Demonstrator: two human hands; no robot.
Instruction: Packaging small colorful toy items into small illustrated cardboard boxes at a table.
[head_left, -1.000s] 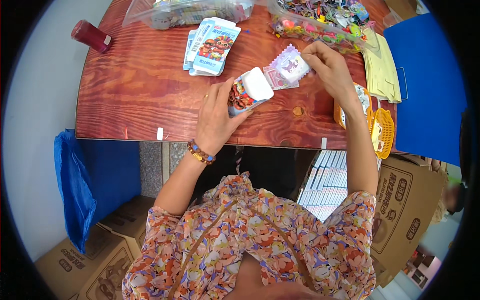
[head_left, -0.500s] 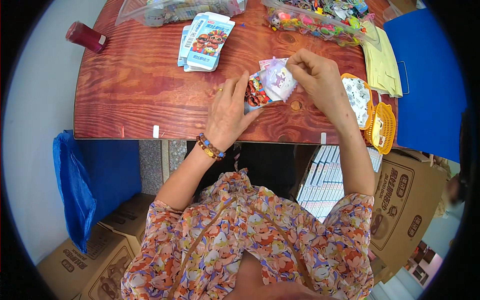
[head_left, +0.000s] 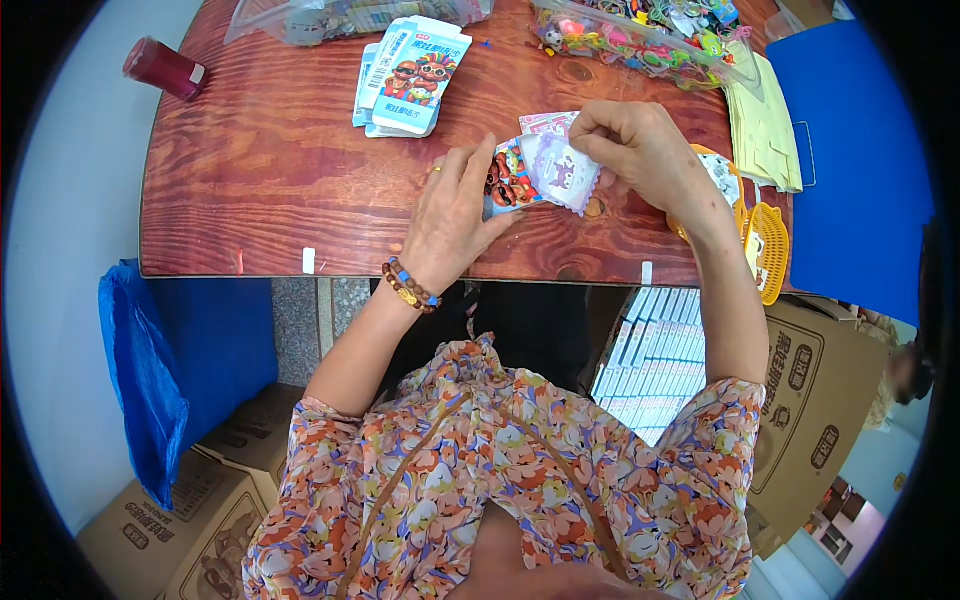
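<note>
My left hand (head_left: 448, 212) is closed around a small printed box (head_left: 511, 186) with cartoon figures, held just above the near part of the table. At the box's right end is a purple-and-white packet (head_left: 566, 176) with scalloped edges and a cartoon character. The fingertips of my right hand (head_left: 648, 155) pinch its upper right edge. Whether the packet's left end sits inside the box or only against it, I cannot tell. Behind them lies a pink printed card (head_left: 545, 122), partly covered by the packet and my fingers.
A stack of flat light-blue boxes (head_left: 415, 80) lies farther left, beyond it a clear bin (head_left: 350, 20). A clear bin of colourful trinkets (head_left: 650, 50) stands far right. Yellow baskets (head_left: 768, 250) and yellow paper sheets (head_left: 765, 130) are at right. A red cylinder (head_left: 165, 70) lies far left.
The packet has turned and shifted slightly down and right, its face now flatter to view. My right hand has moved slightly right with it, while the left keeps its hold on the box.
</note>
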